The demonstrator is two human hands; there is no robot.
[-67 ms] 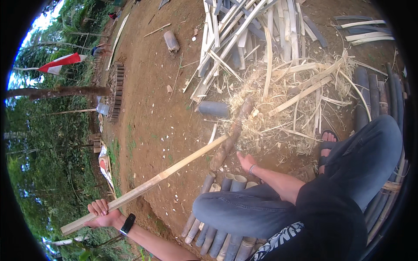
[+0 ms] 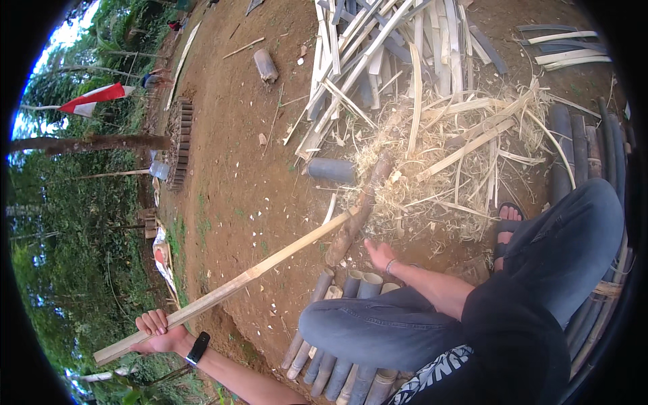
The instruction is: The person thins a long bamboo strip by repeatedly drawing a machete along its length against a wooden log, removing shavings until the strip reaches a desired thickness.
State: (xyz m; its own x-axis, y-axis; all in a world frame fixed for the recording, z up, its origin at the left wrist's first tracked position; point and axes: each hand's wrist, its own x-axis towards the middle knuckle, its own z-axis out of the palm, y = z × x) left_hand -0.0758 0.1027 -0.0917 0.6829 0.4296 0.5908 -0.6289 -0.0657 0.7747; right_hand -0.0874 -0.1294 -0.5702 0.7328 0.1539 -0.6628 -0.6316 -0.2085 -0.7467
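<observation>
Head view: the left hand (image 2: 156, 333) is closed around the near end of a long bamboo slat (image 2: 229, 287), which slants up across the dirt to a log (image 2: 358, 210); the right hand (image 2: 379, 255) is open, fingers spread, just beside the log, near the pile of shavings (image 2: 439, 169)

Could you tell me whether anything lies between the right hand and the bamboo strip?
Nothing visible does. The right hand hovers open just right of the bamboo strip, near its far end by the brown log; the left hand grips the near end.
</observation>
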